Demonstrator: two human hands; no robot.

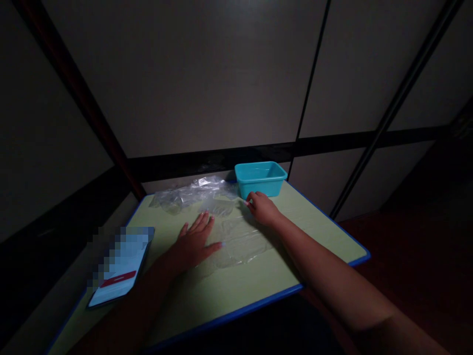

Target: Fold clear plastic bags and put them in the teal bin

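A clear plastic bag [244, 244] lies flat on the yellow-green table [221, 296]. My left hand [196, 242] rests palm down at the bag's left side, its fingers spread. Just in front of the turquoise tub, my right hand [261, 207] is closed, thumb and forefinger pinched together near the bag's far edge; what lies between the fingertips is too small to make out. Beyond my left fingertips is a small translucent piece [218, 207], and behind it crumpled clear plastic [195, 191] is heaped along the back.
The turquoise tub [262, 185] stands at the table's back right. A lit phone or tablet [123, 268] lies at the left edge, partly pixelated. Cabinet panels [214, 74] rise right behind the table, whose rim is blue.
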